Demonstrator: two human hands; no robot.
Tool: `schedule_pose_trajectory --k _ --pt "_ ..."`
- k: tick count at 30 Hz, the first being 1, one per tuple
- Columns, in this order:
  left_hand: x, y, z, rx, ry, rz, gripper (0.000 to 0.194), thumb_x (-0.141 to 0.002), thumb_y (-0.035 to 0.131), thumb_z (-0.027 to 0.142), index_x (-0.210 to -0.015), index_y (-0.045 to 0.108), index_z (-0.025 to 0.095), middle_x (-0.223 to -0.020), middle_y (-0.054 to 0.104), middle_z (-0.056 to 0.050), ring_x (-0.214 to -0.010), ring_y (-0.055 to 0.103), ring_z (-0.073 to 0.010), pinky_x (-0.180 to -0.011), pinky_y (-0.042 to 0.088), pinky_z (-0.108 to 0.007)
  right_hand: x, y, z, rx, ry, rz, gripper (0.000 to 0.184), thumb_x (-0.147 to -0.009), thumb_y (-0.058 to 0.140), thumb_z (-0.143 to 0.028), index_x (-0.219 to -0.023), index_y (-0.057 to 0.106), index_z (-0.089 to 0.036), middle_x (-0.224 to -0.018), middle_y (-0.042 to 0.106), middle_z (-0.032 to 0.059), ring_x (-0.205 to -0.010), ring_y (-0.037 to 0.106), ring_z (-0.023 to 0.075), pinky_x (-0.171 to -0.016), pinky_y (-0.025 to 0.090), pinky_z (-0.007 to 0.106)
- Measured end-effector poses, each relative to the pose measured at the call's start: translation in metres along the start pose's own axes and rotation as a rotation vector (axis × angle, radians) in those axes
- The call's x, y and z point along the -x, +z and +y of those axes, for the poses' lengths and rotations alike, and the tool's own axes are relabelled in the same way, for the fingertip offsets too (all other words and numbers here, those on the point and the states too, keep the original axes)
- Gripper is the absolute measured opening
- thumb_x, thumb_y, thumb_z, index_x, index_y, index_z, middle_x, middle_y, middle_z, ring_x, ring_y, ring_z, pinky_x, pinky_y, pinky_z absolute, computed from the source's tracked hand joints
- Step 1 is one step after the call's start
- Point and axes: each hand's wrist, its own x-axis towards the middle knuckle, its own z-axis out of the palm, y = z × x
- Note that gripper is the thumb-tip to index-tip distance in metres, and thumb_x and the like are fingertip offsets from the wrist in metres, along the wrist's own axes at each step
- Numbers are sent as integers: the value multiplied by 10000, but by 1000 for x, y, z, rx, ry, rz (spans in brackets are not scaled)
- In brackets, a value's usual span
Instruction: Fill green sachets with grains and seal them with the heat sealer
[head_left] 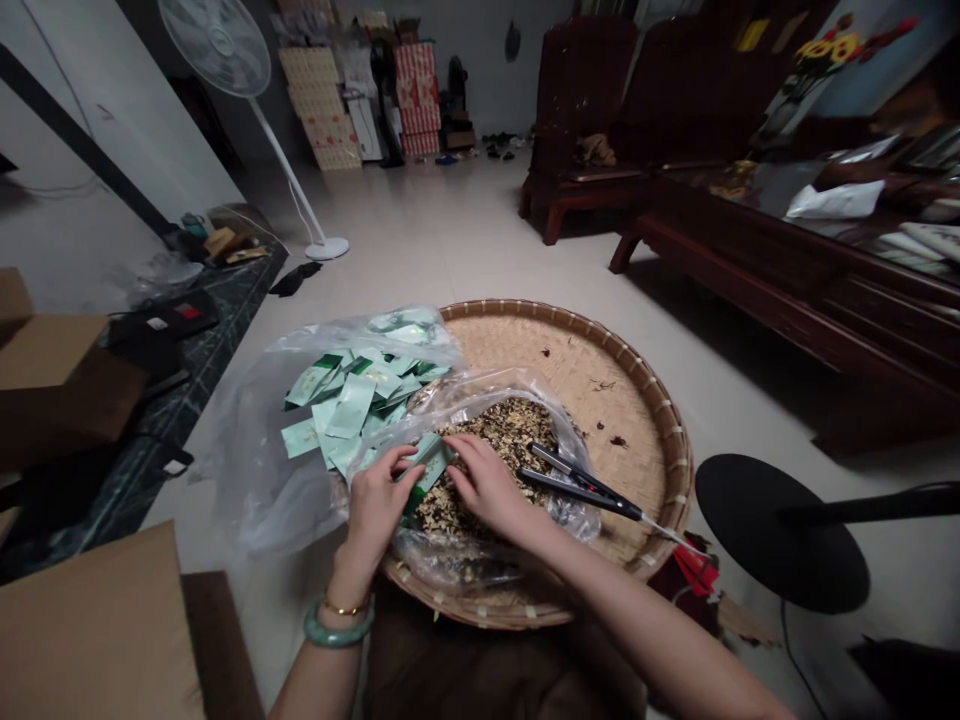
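Observation:
Between my two hands is a small pale green sachet (429, 462). My left hand (379, 490) pinches its left side, and my right hand (484, 485) has its fingers closed at the right edge. Right below lies an open clear plastic bag (574, 450) of loose dark and tan dried mix (517, 425), on a round woven bamboo tray (622, 370). A black hair straightener (581, 485) with a white cord rests over the bag, its plates apart. Many similar green sachets (351, 405) are heaped to the left on another clear plastic bag (262, 480).
Cardboard boxes (82, 620) stand at the near left. A black round stand base (780, 535) is right of the tray. Beyond are a white standing fan (326, 248), a dark wooden table (750, 250) and wooden chairs (585, 100). Stacked boxes (319, 110) line the back wall.

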Motion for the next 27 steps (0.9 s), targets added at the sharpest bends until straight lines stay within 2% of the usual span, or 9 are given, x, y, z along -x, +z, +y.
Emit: schedule_pose_trajectory --k 6,14,22,27 --pt "1 0 0 -4 2 1 201 -748 641 263 -941 675 220 -761 756 -27 -743 721 -227 -688 529 -314 -1 0 2 -90 35 29 270 -865 508 -138 -1122 570 -193 -1092 584 104 -1017 559 220 -905 480 385" --pt "0 0 -2 1 -26 -15 225 -763 626 283 -973 663 215 -768 754 -29 -731 710 -220 -688 516 -319 0 2 4 -95 29 36 323 -868 503 -134 -1181 566 -189 -1124 591 110 -1040 557 213 -930 473 379" --pt "-1 0 -3 -2 -34 -12 233 -757 639 278 -980 653 211 -765 750 -24 -725 706 -215 -697 505 -316 3 3 2 50 -25 15 390 -903 474 -169 -1286 540 -190 -1240 599 128 -1128 539 231 -982 455 408" --pt "-1 1 -6 -4 -26 -7 247 -757 638 283 -994 648 214 -762 745 -19 -731 699 -215 -699 495 -316 4 5 4 71 -50 46 363 -905 480 -176 -1259 557 -179 -1207 628 122 -1095 564 226 -969 464 403"
